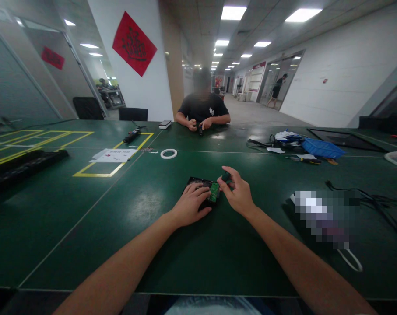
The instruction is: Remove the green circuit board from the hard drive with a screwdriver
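Observation:
A small black device (pixel 198 181) with a green circuit board (pixel 214 191) showing lies on the green table (pixel 152 236) in front of me. My left hand (pixel 189 204) rests flat on the device, fingers stretched over it and pressing it down. My right hand (pixel 237 190) is closed around a small dark tool (pixel 225 176), whose tip sits at the circuit board's upper right edge. Both forearms reach in from the bottom of the view.
Across the table a person in a black shirt (pixel 203 110) handles a dark object. A white tape ring (pixel 168 153), a paper sheet (pixel 114 155) inside yellow floor-tape lines, a blue tray (pixel 322 148), cables (pixel 375 201) and black trays (pixel 21 164) lie around.

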A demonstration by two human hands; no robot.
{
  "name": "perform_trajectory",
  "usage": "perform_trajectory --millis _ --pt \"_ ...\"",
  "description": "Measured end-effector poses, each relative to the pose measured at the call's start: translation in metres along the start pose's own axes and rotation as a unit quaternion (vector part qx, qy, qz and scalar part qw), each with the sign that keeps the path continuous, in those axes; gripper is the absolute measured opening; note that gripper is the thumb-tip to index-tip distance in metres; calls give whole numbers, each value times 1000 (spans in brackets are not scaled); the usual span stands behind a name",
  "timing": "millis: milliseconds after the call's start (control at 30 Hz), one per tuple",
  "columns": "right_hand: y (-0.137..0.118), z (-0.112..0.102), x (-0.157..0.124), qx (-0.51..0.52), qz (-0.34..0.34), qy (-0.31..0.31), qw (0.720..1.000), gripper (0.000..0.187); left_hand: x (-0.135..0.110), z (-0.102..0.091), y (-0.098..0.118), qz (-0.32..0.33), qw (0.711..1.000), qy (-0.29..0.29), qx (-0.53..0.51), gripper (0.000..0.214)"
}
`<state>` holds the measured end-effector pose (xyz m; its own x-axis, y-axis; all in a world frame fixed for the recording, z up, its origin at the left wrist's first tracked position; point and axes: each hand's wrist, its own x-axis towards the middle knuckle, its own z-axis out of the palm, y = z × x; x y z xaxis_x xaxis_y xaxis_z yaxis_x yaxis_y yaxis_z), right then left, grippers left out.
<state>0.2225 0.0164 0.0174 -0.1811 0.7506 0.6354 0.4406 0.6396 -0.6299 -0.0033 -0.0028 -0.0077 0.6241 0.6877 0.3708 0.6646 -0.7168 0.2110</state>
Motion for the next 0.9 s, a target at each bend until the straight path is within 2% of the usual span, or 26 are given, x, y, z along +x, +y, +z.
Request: perform_trajectory --millis 133,367,500,633,900 --pt "-2 2 4 -68 -34 16 997 52 1 1 2 -3 1000 -1 2 56" --pt "3 3 5 -106 -49 82 990 49 2 1 5 -2 1000 1 13 57" --pt "1 2 13 -120 -78 55 988 42 1 0 6 6 1000 5 18 55" --pt "-1 5 20 -110 -78 47 990 38 1 -3 7 10 1000 8 17 52" --pt "0 4 9 -74 -66 34 994 45 7 -2 3 11 1000 26 -11 38"
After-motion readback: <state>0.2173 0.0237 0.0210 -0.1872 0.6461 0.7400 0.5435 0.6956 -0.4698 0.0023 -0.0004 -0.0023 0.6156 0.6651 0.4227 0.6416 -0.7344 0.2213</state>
